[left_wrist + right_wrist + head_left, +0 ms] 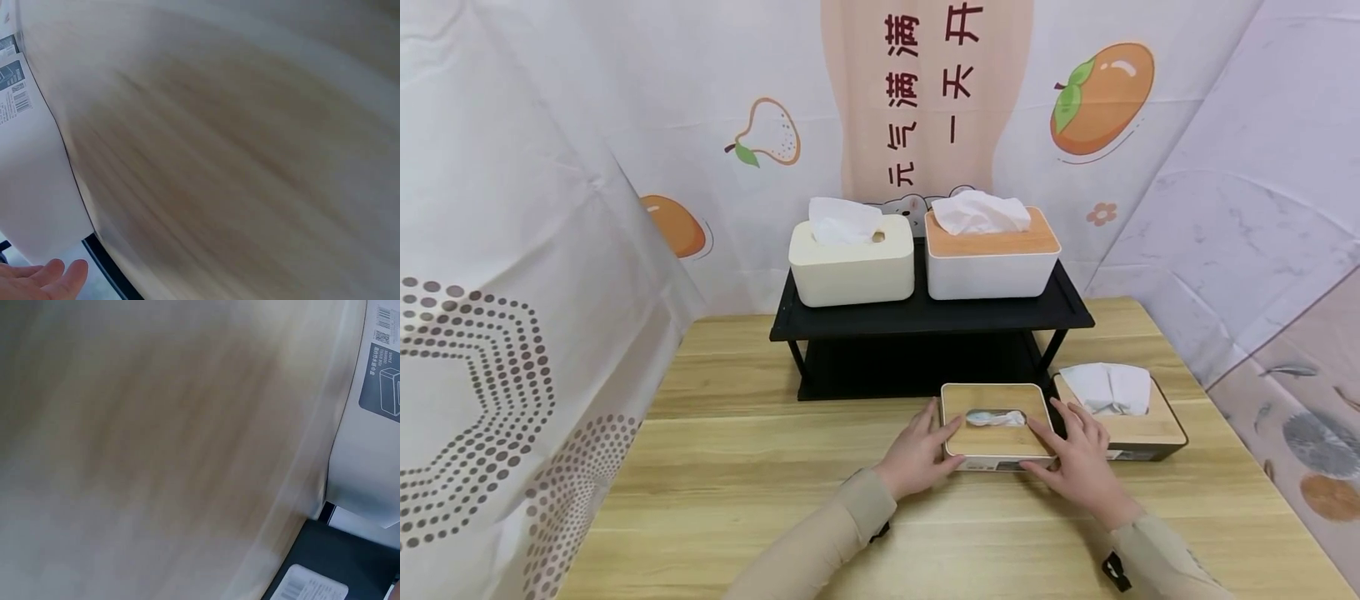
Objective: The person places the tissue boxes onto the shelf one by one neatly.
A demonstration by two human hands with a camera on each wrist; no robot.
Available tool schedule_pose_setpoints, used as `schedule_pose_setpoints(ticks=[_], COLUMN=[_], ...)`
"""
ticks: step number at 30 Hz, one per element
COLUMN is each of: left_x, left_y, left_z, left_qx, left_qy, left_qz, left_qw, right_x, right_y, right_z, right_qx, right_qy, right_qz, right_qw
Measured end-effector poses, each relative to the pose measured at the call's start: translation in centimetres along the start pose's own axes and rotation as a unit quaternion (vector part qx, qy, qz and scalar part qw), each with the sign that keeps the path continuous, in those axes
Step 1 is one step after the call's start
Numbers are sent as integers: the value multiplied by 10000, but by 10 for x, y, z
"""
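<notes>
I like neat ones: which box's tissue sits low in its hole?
The small white box between the left hand and right hand. The cream box, bigger white box and dark box have tissue sticking out.

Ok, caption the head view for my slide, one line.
Left hand and right hand hold a wood-topped tissue box near a black shelf bearing a cream box and a white-sided box.
</notes>
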State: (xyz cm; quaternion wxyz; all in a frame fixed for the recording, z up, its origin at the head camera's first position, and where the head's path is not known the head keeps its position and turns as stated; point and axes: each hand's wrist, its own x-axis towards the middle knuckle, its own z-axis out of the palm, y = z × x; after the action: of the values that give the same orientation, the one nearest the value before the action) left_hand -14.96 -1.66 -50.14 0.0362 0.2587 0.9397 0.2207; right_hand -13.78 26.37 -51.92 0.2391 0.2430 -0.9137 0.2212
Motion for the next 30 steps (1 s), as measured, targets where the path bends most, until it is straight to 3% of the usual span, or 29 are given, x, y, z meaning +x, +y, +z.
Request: schedule_pose_setpoints(ticks=[9,19,30], left_x=[-13,-20,-25], left_y=[-14,-21,-31], left_z=[-5,-7,-9], left_qx=[-228,-427,-555], left_qy=[-42,32,219], left_qz=[-166,-197,-198], left_qw=[9996,9989,9980], right_x=[2,9,17], right_y=[-11,-20,-29], right_z=[5,7,12], right_qx=[396,753,1486], right_qy=[-372,-710,-1247], right_qz=[367,484,1002], right_qw=[9978,9934,9759])
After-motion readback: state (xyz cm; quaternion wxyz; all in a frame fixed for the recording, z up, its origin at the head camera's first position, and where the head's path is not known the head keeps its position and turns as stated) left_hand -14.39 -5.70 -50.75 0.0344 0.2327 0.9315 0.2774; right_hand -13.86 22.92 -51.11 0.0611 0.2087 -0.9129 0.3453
